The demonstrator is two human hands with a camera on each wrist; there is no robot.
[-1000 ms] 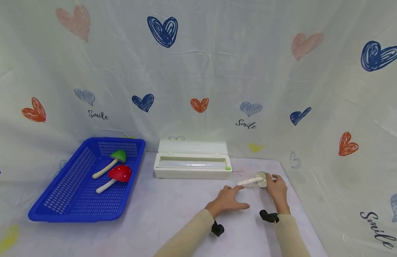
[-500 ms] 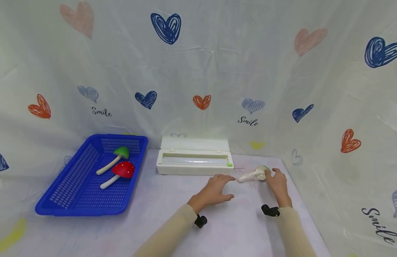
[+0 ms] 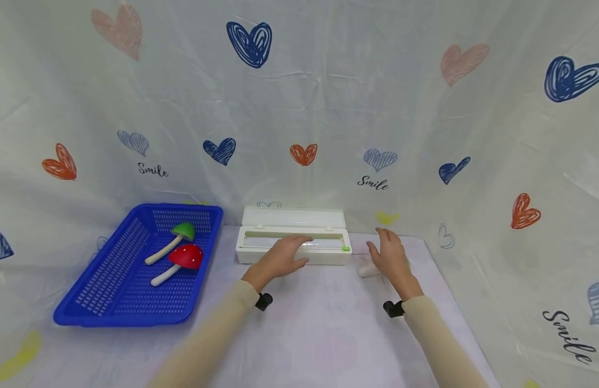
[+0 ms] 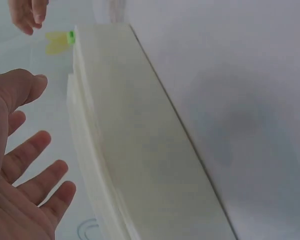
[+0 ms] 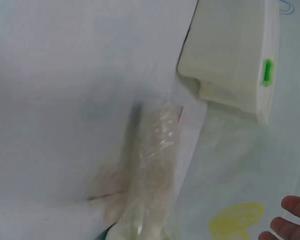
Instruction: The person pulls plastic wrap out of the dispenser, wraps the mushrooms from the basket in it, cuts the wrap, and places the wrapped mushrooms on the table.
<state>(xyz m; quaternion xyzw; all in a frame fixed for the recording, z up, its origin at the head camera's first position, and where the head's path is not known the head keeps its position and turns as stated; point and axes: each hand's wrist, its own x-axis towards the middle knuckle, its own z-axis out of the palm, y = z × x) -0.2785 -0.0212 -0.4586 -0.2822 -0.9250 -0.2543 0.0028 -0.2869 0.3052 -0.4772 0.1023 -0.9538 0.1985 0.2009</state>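
A white cling film dispenser [image 3: 294, 256] stands at the back of the table, its lid [image 3: 293, 217] raised and a roll of clear film [image 3: 323, 243] inside. My left hand [image 3: 279, 258] hovers at its front, fingers spread and holding nothing; the left wrist view shows the fingers [image 4: 32, 155] apart from the box. To the right lies a toy mushroom [image 5: 157, 165] wrapped in clear film, its stem pointing left. My right hand [image 3: 392, 261] is raised over it with loose fingers, hiding most of the mushroom in the head view.
On the left, a blue plastic basket [image 3: 61, 315] holds a green-capped toy mushroom [image 3: 184, 230] and a red-capped one [image 3: 188, 256] with white dots. A green slider [image 3: 346, 248] sits at the dispenser's right end. A heart-printed sheet [image 3: 299, 108] hangs behind the table.
My right hand has let go of the wrapped mushroom and moved up and left. My left hand has moved left, from beside the mushroom to the front of the dispenser.
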